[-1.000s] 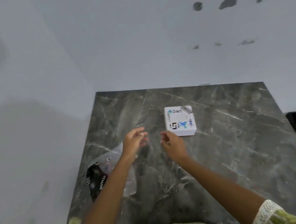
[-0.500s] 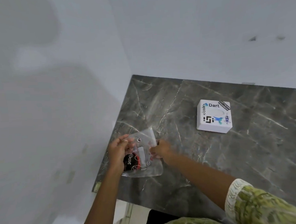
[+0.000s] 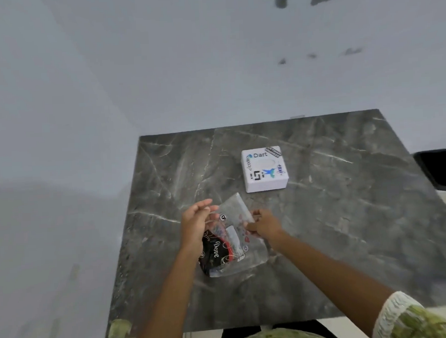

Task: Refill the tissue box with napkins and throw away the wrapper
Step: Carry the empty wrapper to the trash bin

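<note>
Dark grey marble-look table top (image 3: 322, 215), smooth and faintly glossy, veined in pale streaks; clear thin plastic wrapper (image 3: 236, 240), crinkled and shiny, printed in glossy black and red at the lower end, pinched between left hand (image 3: 195, 226) and right hand (image 3: 265, 224); white tissue box (image 3: 264, 170), matt and smooth like card or plastic, cannot tell which, with printed stickers on the top face; pale painted wall (image 3: 185, 67), matt, marked with dark scuffs; green patterned cloth sleeve (image 3: 415, 319) with a white lacy cuff, soft and textured.
</note>
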